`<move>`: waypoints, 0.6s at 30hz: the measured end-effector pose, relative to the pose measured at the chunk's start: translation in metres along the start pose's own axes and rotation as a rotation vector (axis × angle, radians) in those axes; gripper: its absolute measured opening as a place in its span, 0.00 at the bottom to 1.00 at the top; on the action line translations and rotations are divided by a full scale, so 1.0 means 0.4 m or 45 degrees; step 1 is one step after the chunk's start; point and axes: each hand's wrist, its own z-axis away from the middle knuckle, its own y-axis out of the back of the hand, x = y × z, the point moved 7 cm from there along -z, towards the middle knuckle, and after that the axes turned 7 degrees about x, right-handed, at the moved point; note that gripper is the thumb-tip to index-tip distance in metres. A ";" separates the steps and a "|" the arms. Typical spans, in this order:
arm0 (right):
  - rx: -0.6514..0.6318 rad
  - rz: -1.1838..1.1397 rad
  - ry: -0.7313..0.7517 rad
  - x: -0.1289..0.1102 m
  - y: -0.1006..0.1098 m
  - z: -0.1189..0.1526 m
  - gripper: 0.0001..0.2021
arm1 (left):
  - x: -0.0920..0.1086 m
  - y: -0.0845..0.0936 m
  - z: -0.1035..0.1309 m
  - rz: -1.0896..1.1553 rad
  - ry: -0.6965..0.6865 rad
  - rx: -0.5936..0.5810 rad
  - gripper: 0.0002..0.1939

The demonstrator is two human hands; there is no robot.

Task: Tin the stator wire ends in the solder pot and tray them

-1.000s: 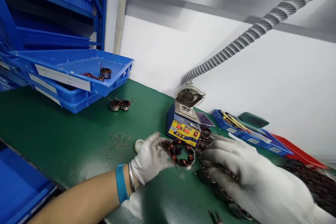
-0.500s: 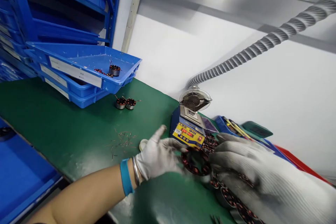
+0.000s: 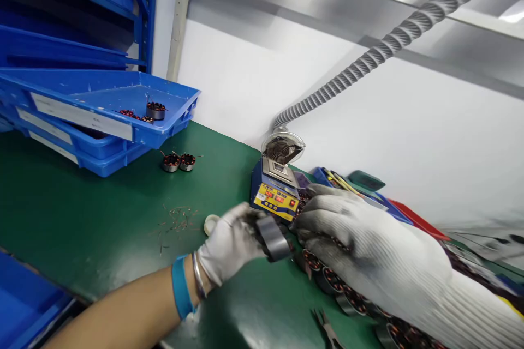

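My left hand (image 3: pixel 231 242), in a white glove, grips a motor stator (image 3: pixel 273 238) turned so its grey metal side shows. Close by on the right, my gloved right hand (image 3: pixel 344 229) has its fingers bent together over a row of stators (image 3: pixel 352 301); whatever lies between its fingertips is hidden. Behind both hands stands a blue and yellow solder pot (image 3: pixel 276 200). A tape roll (image 3: pixel 210 224) lies just left of my left hand. Pliers (image 3: pixel 327 330) rest on the green table (image 3: pixel 229 311) near its front.
Stacked blue trays (image 3: pixel 151 133) stand at the left, the top one holding some stators. Two stators (image 3: pixel 179 162) sit beside them. Wire clippings (image 3: pixel 180 221) are scattered on the table. A grey hose (image 3: pixel 347 76) and a red tray (image 3: pixel 417 221) are at the right.
The stator by my left hand has turned from showing its open ring to showing its side, and the left fingers have closed on it. The whole view has shifted to the right.
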 end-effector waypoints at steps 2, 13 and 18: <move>-0.031 0.023 0.070 -0.020 0.008 -0.020 0.08 | 0.039 0.036 -0.011 0.185 -0.218 0.247 0.16; -0.177 -0.086 -0.112 0.000 -0.031 0.018 0.07 | -0.063 0.008 0.026 -0.552 0.148 -0.236 0.32; -0.319 -0.170 -0.319 0.042 -0.060 0.081 0.04 | 0.036 -0.026 0.041 -0.966 -0.619 0.125 0.15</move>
